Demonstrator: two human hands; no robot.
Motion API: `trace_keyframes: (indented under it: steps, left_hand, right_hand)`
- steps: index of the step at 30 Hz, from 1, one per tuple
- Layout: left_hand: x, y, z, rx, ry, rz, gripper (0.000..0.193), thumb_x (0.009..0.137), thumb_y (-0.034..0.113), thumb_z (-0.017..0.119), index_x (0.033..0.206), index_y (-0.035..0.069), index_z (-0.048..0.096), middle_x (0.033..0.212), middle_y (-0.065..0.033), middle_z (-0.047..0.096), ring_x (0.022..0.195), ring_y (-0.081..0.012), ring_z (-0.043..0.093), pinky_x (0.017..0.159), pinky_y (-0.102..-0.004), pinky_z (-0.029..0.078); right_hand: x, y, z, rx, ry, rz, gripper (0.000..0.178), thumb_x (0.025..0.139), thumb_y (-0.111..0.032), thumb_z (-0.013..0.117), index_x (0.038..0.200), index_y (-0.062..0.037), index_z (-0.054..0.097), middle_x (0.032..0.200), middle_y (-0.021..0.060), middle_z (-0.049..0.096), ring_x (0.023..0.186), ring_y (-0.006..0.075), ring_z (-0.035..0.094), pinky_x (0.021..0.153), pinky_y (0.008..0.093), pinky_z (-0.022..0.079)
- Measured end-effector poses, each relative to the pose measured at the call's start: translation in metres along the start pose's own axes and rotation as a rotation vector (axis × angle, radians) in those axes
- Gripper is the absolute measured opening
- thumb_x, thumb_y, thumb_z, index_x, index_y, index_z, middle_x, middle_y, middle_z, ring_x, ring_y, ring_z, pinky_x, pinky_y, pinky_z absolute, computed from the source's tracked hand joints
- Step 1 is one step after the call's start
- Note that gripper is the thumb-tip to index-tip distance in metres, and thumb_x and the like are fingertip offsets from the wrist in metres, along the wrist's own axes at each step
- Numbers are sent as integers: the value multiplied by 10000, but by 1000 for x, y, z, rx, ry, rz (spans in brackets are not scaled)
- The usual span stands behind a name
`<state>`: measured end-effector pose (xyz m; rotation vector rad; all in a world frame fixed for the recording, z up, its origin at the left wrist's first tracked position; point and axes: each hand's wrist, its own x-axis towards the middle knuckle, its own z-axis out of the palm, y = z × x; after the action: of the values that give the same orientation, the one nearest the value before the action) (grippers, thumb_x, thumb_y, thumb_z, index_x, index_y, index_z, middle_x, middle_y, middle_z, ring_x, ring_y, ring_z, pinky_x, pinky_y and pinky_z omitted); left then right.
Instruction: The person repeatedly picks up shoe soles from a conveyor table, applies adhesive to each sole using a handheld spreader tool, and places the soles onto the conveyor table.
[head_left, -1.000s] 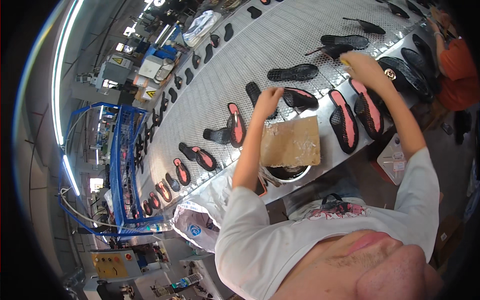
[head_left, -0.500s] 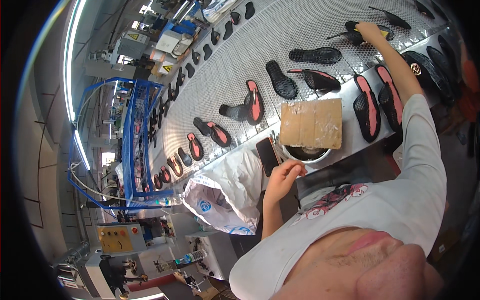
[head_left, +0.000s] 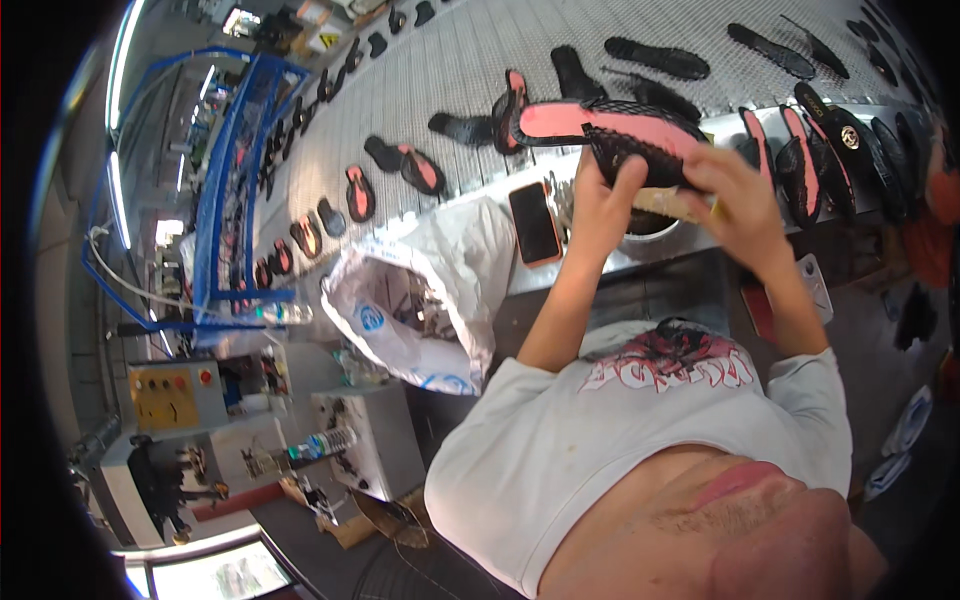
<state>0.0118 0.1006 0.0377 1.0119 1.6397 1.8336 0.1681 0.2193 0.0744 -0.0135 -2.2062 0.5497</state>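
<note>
In front of me, above the work edge, I hold a black slipper upper with a pink insole (head_left: 556, 121), tilted on its side. My left hand (head_left: 603, 205) is closed around its underside, thumb against the black woven part. At the toe end, my right hand (head_left: 738, 205) grips with bent fingers, somewhat blurred by motion. A small yellow spot shows at those fingers; I cannot make out what it is. Below the slipper, a round pot (head_left: 648, 240) is partly hidden by my hands.
A mesh conveyor (head_left: 470, 70) carries several black soles and pink-lined slippers. On its near ledge lie a phone (head_left: 537, 225) and, to the right, more pink-lined slippers (head_left: 798, 175). A white plastic bag (head_left: 465, 250) hangs at the left. Machines with a control panel (head_left: 166, 396) stand lower left.
My right hand has come back from the far right of the conveyor. My left hand has risen from beside the pot, and both now hold a slipper upper. The view has shifted.
</note>
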Motion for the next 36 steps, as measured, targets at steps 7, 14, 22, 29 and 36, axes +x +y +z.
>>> trace_keyframes:
  steps: [7,14,22,29,36]
  left_hand:
    - [-34,0,-18,-444,56,66,364,938,306,519,1091,-24,525,1001,-57,603,902,-133,579,823,-270,454]
    - [-50,-20,-33,-396,284,104,549,936,556,372,1108,49,495,999,-36,556,898,-141,545,789,-291,457]
    - [-72,-60,-99,-1110,184,4,859,804,777,253,1223,55,458,1046,-32,567,938,-171,552,864,-317,462]
    - [-109,-91,-133,-1164,94,-65,937,710,794,424,1288,56,423,1114,-73,574,964,-213,573,845,-360,495]
    - [-122,-107,-137,-1120,228,-48,884,784,754,365,1284,27,420,1127,-79,570,975,-207,573,860,-343,481]
  right_hand:
    - [-13,-52,4,265,1,430,606,683,-139,779,1217,-25,516,1136,167,586,1020,301,587,893,331,443]
    - [-21,-53,28,282,-288,332,529,822,-274,676,1254,-13,520,1155,178,604,999,225,591,870,309,448]
    - [-44,35,22,770,8,981,711,970,-534,221,893,22,657,711,58,628,549,91,544,488,207,418]
    - [-42,14,47,568,-96,989,290,907,-257,586,892,23,657,651,13,598,519,58,515,448,212,376]
    - [-41,17,102,31,-471,351,213,828,-174,641,949,2,638,815,164,607,740,368,569,645,361,454]
